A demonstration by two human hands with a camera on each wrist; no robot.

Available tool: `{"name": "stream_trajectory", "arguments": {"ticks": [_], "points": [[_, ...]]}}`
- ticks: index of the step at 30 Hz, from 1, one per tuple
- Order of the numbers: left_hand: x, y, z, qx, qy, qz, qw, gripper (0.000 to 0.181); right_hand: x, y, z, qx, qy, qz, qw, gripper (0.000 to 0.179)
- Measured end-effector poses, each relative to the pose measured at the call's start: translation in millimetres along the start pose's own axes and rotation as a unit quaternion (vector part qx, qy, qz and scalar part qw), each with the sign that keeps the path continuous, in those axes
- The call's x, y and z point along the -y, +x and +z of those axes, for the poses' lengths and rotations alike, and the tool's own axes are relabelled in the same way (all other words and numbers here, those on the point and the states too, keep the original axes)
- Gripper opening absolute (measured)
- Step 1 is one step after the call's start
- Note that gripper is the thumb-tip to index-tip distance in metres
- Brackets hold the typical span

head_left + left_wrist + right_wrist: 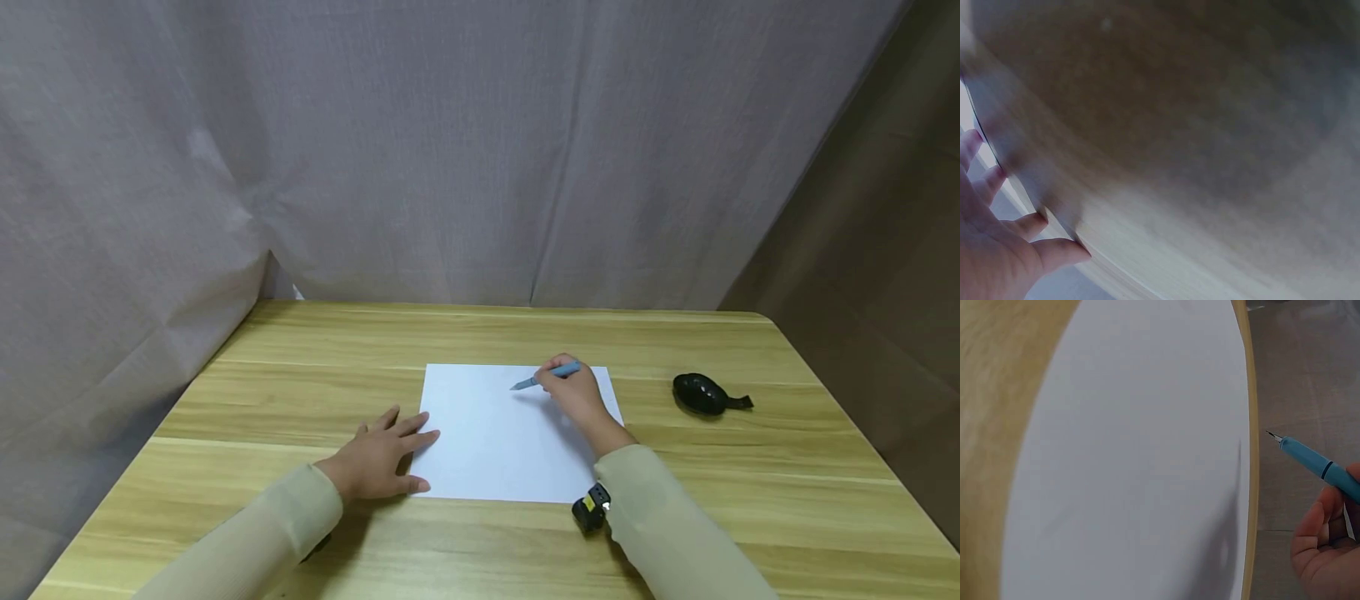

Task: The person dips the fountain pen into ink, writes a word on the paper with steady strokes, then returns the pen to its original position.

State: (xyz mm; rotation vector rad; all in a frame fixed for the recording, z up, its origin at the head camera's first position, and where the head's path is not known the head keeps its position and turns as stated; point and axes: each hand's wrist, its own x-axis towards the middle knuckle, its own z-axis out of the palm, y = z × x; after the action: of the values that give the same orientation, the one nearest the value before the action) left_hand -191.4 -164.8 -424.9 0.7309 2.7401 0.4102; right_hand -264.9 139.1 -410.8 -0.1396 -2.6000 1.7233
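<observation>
A blank white sheet of paper [495,450] lies flat on the wooden table. My right hand [577,396] pinches a blue fountain pen [546,377] over the sheet's upper right part, its tip pointing left. In the right wrist view the pen [1310,456] shows a dark, pointed nib and a black ring round its barrel. Fingers spread, my left hand [382,457] rests at the sheet's left edge, with fingertips on the paper. The left wrist view catches the thumb and some fingers of that hand [997,231] along a blurred edge.
To the right of the paper sits a glossy black rounded object [701,394] with a narrow flared tail. Grey curtain [420,150] hangs behind the wooden table [300,367] and along its sides. A small black device [591,510] is strapped under the right wrist.
</observation>
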Motion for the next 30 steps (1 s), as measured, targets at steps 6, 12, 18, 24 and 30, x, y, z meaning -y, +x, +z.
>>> {"name": "stream_trajectory", "arguments": {"ticks": [6, 12, 18, 24, 30], "points": [[-0.6, 0.1, -0.8, -0.002, 0.003, -0.002, 1.0000, 0.073, 0.9, -0.6, 5.5, 0.013, -0.001, -0.001, 0.9999, 0.011], [-0.1, 0.5, 0.2, -0.001, 0.000, 0.002, 1.0000, 0.073, 1.1, -0.2, 10.1, 0.010, -0.004, -0.005, 0.9999, 0.009], [0.3, 0.5, 0.6, -0.001, 0.001, 0.000, 1.0000, 0.073, 2.1, -1.3, 15.1, 0.013, -0.004, -0.011, 0.9999, 0.008], [0.9, 2.0, 2.5, -0.002, -0.002, 0.000, 1.0000, 0.074, 3.4, -2.3, 18.5, 0.024, -0.006, -0.009, 0.9997, 0.008], [0.3, 2.6, 2.2, -0.003, -0.006, 0.006, 1.0000, 0.073, 2.5, -2.2, 21.7, 0.021, -0.011, -0.005, 0.9997, 0.007]]}}
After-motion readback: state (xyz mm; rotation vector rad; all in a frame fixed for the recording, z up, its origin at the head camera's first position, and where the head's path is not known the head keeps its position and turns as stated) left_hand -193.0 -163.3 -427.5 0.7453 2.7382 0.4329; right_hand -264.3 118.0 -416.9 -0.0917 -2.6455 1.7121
